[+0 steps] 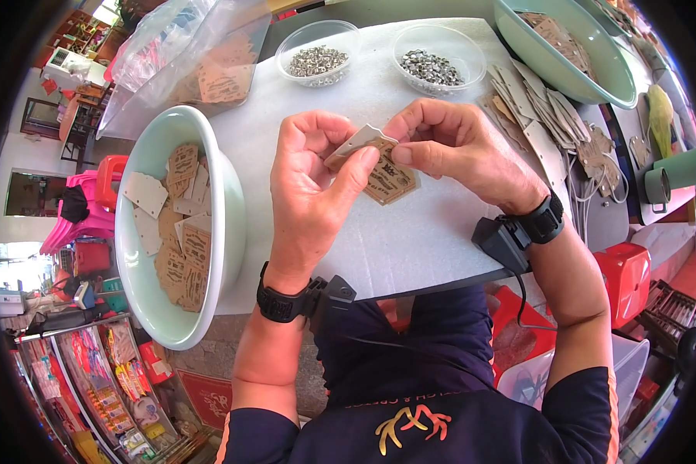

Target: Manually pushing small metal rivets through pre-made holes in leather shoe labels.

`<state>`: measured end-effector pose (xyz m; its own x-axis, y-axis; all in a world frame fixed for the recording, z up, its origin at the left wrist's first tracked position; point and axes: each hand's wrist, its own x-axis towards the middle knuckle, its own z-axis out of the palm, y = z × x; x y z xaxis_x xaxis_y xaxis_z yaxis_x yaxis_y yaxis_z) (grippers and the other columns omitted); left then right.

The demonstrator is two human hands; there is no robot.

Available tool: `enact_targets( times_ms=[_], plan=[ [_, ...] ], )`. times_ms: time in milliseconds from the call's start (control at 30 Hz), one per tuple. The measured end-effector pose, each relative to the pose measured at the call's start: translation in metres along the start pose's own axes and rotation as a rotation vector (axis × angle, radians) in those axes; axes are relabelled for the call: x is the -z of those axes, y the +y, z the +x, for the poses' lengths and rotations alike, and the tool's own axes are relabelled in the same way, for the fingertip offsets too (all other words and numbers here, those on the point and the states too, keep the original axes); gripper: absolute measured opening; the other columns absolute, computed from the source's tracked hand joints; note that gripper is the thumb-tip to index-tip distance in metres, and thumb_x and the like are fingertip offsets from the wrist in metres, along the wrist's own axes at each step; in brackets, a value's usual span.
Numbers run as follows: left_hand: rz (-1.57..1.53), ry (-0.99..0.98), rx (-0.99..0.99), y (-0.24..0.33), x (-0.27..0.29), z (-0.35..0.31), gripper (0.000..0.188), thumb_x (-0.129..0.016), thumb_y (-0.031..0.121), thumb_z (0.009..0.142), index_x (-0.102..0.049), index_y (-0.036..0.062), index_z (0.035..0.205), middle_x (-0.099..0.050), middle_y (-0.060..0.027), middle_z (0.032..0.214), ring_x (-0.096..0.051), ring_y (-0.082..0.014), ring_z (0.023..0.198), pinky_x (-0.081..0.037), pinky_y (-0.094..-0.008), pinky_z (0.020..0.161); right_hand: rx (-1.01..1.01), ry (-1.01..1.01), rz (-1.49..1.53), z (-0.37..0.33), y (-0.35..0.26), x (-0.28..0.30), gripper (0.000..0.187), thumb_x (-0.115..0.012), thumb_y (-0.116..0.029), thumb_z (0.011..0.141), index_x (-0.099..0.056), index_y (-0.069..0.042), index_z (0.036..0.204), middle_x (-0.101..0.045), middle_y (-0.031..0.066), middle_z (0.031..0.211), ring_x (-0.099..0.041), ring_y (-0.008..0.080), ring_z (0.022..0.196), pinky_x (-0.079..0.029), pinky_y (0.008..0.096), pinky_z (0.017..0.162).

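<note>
Above the middle of the white-covered table [448, 251], both hands meet at a small brown printed cardboard tag [388, 182] with a pale reverse side. My left hand [311, 182] is closed on its left part, thumb lying across the front. Part of the card stands up with its pale side showing, where it looks bent or doubled. My right hand [472, 151] pinches the upper right edge between thumb and fingers. Whether a small metal piece is also in that pinch is hidden. A dark strap with a black box sits on each wrist.
Two clear tubs [286, 40] [482, 52] of small silvery metal pieces stand beyond the hands. Left is a pale green basin [228, 224] of cards. Card stacks [545, 116] and another green basin [622, 87] lie right; a plastic bag [158, 69] is far left, a green mug [657, 188] far right.
</note>
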<state>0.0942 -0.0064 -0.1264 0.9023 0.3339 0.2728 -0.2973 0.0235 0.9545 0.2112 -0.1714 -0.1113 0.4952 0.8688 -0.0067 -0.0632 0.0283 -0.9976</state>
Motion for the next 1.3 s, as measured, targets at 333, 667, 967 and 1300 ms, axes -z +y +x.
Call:
enact_targets(
  times_ms=[333, 667, 967, 1300],
  plan=[
    [0.044, -0.042, 0.119, 0.002, 0.003, -0.001, 0.021, -0.065, 0.010, 0.093, -0.056, 0.0002, 0.110, -0.065, -0.0055, 0.099, -0.060, -0.0076, 0.090, -0.049, -0.0228, 0.079, -0.028, 0.028, -0.025, 0.000, 0.000, 0.001, 0.024, -0.065, -0.016, 0.091, -0.065, 0.000, 0.110, -0.066, -0.0004, 0.094, -0.056, 0.0026, 0.083, -0.044, 0.0193, 0.071],
    [-0.121, -0.009, 0.260, 0.002, 0.008, 0.001, 0.027, -0.058, 0.025, 0.099, -0.065, -0.0006, 0.105, -0.067, -0.0028, 0.093, -0.061, -0.0058, 0.085, -0.050, -0.0227, 0.079, 0.014, 0.037, -0.005, -0.002, 0.002, 0.000, 0.024, -0.065, -0.015, 0.092, -0.065, 0.001, 0.111, -0.068, 0.0016, 0.098, -0.059, 0.0048, 0.087, -0.048, 0.0217, 0.078],
    [-0.197, -0.025, 0.355, 0.001, 0.013, 0.001, 0.026, -0.060, 0.021, 0.096, -0.067, -0.0020, 0.107, -0.069, -0.0062, 0.093, -0.065, -0.0108, 0.083, -0.056, -0.0275, 0.076, 0.117, 0.108, -0.071, 0.003, 0.014, -0.002, 0.021, -0.064, -0.013, 0.091, -0.066, 0.000, 0.107, -0.063, -0.0033, 0.086, -0.056, 0.0021, 0.080, -0.047, 0.0204, 0.072],
    [-0.226, -0.027, 0.347, 0.001, 0.014, 0.001, 0.025, -0.060, 0.018, 0.095, -0.068, -0.0028, 0.106, -0.069, -0.0069, 0.091, -0.066, -0.0109, 0.080, -0.056, -0.0276, 0.074, 0.110, 0.097, -0.051, 0.003, 0.012, -0.005, 0.021, -0.064, -0.012, 0.089, -0.065, 0.000, 0.106, -0.065, -0.0017, 0.090, -0.058, 0.0029, 0.082, -0.048, 0.0202, 0.074]
  ],
)
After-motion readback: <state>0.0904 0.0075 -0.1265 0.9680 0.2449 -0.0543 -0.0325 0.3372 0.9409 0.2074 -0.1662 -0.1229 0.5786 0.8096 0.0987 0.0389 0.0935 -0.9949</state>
